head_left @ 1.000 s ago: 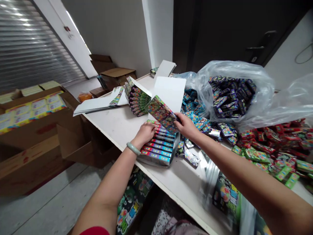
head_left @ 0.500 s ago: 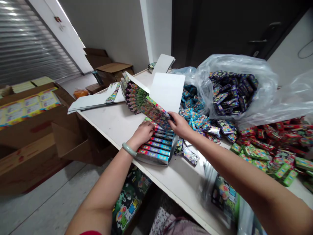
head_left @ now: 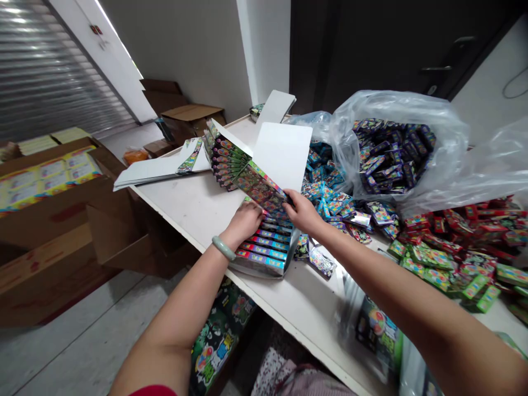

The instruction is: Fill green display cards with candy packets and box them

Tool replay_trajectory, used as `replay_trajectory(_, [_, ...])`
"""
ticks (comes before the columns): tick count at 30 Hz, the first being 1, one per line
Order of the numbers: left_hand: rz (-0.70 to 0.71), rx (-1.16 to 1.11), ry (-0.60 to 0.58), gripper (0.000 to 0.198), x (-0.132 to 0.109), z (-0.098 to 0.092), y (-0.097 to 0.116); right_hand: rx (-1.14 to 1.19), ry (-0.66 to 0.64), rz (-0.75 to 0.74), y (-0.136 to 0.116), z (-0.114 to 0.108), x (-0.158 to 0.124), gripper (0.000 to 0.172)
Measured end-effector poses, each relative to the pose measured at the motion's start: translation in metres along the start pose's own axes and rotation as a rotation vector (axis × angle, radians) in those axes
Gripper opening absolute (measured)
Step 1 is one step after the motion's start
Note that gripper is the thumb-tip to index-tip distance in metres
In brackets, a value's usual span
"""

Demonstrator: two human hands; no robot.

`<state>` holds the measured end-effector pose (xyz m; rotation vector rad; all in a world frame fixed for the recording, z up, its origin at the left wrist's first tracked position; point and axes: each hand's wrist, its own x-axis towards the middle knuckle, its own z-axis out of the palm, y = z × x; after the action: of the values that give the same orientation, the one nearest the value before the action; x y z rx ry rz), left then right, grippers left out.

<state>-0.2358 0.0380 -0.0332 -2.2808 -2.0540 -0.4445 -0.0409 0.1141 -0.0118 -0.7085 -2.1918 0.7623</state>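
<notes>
My right hand (head_left: 303, 212) grips the edge of a tilted, colourful printed packet (head_left: 262, 188). That packet leans over a row of stacked blue, red and yellow packets (head_left: 264, 247) in an open silver-lined box. My left hand (head_left: 246, 223) lies palm down on the stack, its fingertips against the tilted packet's lower part. A green bangle (head_left: 223, 248) circles my left wrist. The hands hide the upper part of the stack.
The white table (head_left: 198, 214) holds a fanned row of packets (head_left: 226, 157), white card sheets (head_left: 282, 157), a clear plastic bag of dark packets (head_left: 391, 157), and a spread of red and green packets (head_left: 462, 253). Cardboard boxes (head_left: 49, 220) stand to the left.
The view has swung slightly, shifting the table left in the frame. My left hand has slid up the stack toward the tilted packet, which my right hand still grips.
</notes>
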Motion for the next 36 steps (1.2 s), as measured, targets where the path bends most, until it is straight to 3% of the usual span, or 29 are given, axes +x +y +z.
replay_trajectory(14, [-0.018,-0.058,-0.099,0.020,-0.013,-0.012,0.006,-0.090,0.018,0.051,0.015,0.007,0.008,0.037])
replay_trajectory(20, [-0.147,-0.068,-0.044,0.025,-0.015,-0.002,0.002,-0.268,-0.160,0.000,0.001,0.010,-0.007,0.045])
replay_trajectory(24, [-0.193,-0.072,0.047,0.020,-0.024,-0.007,-0.012,-0.380,-0.274,-0.030,0.001,0.011,-0.015,0.059])
replay_trajectory(29, [-0.352,-0.070,0.255,0.026,-0.040,-0.020,-0.037,-0.444,-0.446,-0.104,0.004,0.021,-0.015,0.044])
replay_trajectory(33, [-0.271,-0.142,0.214,0.026,-0.038,-0.022,-0.040,-0.375,-0.541,-0.035,-0.009,0.028,-0.020,0.044])
replay_trajectory(36, [-0.239,-0.178,0.215,0.029,-0.039,-0.028,-0.023,-0.288,-0.466,-0.016,-0.013,0.007,-0.045,0.055])
